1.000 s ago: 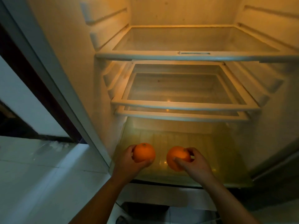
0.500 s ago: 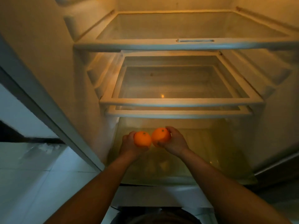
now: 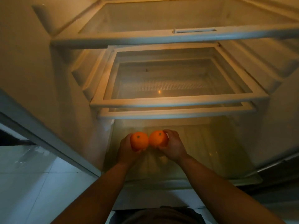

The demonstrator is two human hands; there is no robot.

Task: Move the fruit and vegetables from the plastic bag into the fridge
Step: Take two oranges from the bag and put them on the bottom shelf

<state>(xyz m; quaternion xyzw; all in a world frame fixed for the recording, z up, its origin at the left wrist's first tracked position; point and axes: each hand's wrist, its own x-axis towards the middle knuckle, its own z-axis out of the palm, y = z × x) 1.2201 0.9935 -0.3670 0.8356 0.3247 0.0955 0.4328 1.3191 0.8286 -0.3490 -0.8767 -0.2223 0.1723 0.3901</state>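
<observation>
The fridge stands open before me, lit yellow inside. My left hand (image 3: 125, 147) grips one orange (image 3: 139, 141), and my right hand (image 3: 174, 145) grips a second orange (image 3: 157, 137). The two fruits touch side by side, stem ends up, held over the clear crisper drawer (image 3: 218, 152) at the fridge's bottom. Both forearms reach in from the lower edge of the view. The plastic bag is not in view.
Above the drawer sit two stacked white-framed glass shelves (image 3: 178, 101) and a higher glass shelf (image 3: 161, 38), all bare. The fridge's left wall (image 3: 40, 70) has moulded rails. Pale floor tiles (image 3: 32, 183) lie at the lower left.
Both hands have moved deeper into the fridge over the drawer, and the oranges, apart a second ago, now touch. My view has drawn closer to the shelves.
</observation>
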